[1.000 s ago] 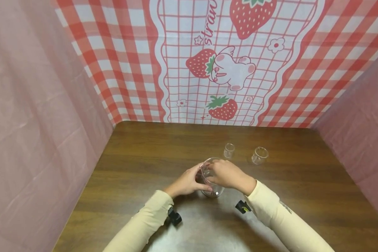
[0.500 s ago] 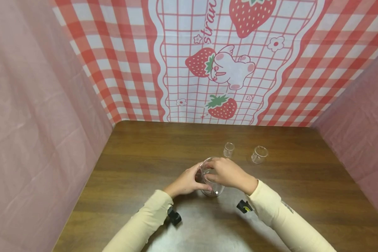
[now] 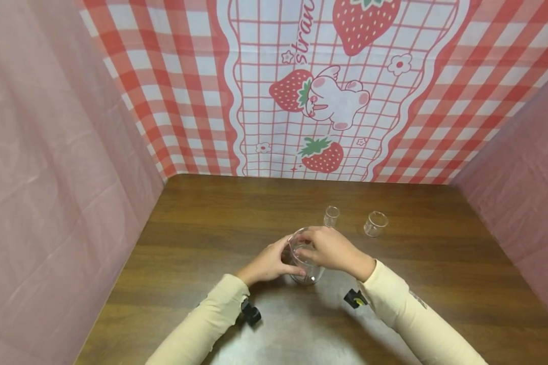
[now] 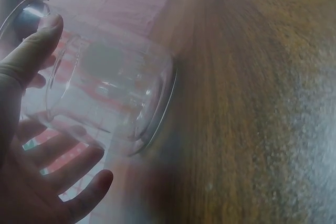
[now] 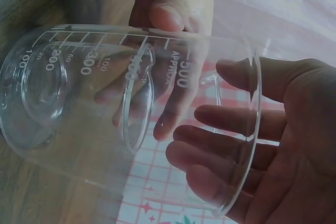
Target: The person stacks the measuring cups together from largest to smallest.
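Note:
A large clear glass beaker (image 3: 311,277) with white volume marks stands on the wooden table. My left hand (image 3: 267,261) holds it from the left, thumb on the near side and fingers round the far side. A smaller beaker (image 5: 86,95) sits inside the large one, its base near the large beaker's bottom. The fingers of my right hand (image 3: 332,247) dip just inside the large beaker's mouth, loosely bent. In the right wrist view those fingertips are apart from the smaller beaker's rim, with nothing between them.
Two small glass beakers stand behind the hands: a narrow one (image 3: 331,216) just beyond the right hand and a wider one (image 3: 375,224) farther right. A strawberry-patterned checked cloth (image 3: 319,101) hangs at the back, with pink curtains (image 3: 59,177) at the sides.
My right hand has drawn back slightly up and to the right, its fingers less deep in the large beaker. The left hand keeps its hold with barely any motion.

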{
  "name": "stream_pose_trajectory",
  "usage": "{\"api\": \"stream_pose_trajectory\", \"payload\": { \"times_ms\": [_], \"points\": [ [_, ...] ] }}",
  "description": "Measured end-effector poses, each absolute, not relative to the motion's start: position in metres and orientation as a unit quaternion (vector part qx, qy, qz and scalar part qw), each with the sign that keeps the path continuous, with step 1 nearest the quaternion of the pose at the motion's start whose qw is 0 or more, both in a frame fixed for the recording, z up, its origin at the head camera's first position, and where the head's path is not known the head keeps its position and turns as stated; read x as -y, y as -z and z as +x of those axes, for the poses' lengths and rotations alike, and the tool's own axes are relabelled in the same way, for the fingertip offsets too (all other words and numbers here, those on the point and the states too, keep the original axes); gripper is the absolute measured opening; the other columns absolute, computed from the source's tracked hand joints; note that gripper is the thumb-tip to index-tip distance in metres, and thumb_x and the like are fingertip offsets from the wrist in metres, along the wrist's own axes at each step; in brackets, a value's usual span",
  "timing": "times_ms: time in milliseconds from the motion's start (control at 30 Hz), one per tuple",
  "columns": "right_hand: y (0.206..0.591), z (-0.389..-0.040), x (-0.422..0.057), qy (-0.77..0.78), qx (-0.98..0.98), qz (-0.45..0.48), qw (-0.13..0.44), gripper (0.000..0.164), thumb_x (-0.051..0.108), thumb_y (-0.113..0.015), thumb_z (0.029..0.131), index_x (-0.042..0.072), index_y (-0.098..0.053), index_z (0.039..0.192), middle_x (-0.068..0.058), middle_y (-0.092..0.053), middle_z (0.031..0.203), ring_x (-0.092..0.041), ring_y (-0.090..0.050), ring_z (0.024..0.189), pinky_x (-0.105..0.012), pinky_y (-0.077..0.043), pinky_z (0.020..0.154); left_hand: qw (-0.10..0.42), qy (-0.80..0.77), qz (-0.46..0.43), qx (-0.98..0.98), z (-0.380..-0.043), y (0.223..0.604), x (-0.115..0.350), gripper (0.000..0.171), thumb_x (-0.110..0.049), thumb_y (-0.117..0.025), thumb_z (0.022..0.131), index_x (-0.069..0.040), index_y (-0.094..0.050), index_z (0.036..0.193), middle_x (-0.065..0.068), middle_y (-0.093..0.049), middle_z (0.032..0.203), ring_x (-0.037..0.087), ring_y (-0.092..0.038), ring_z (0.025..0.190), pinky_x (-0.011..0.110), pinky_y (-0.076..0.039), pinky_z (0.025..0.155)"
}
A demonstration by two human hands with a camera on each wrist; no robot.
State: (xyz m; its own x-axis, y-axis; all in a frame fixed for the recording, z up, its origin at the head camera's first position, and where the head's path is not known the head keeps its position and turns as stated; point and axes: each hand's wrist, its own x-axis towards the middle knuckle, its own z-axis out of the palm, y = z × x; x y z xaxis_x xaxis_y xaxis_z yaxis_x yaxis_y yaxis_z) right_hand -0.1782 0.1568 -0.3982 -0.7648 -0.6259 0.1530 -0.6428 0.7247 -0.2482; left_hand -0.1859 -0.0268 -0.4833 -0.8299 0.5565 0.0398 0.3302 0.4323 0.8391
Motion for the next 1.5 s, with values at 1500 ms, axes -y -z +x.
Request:
{"api": "stream_pose_trajectory", "payload": {
  "times_ms": [1500],
  "points": [
    [0.402,-0.185,-0.178,-0.235,0.908,0.328,0.114,0.007,0.017,-0.074,0.086,0.011,-0.074,0.085,0.003,-0.069,0.076,-0.005,-0.060,0.068,-0.021,-0.051,0.062,0.130,-0.486,0.253,-0.826,-0.188,0.492,0.025,0.089,-0.026,-0.084,0.075,-0.012,-0.037,0.149,0.012,-0.047,0.148,0.028,-0.056,0.124,0.040,-0.052,0.099]
  ]
}}
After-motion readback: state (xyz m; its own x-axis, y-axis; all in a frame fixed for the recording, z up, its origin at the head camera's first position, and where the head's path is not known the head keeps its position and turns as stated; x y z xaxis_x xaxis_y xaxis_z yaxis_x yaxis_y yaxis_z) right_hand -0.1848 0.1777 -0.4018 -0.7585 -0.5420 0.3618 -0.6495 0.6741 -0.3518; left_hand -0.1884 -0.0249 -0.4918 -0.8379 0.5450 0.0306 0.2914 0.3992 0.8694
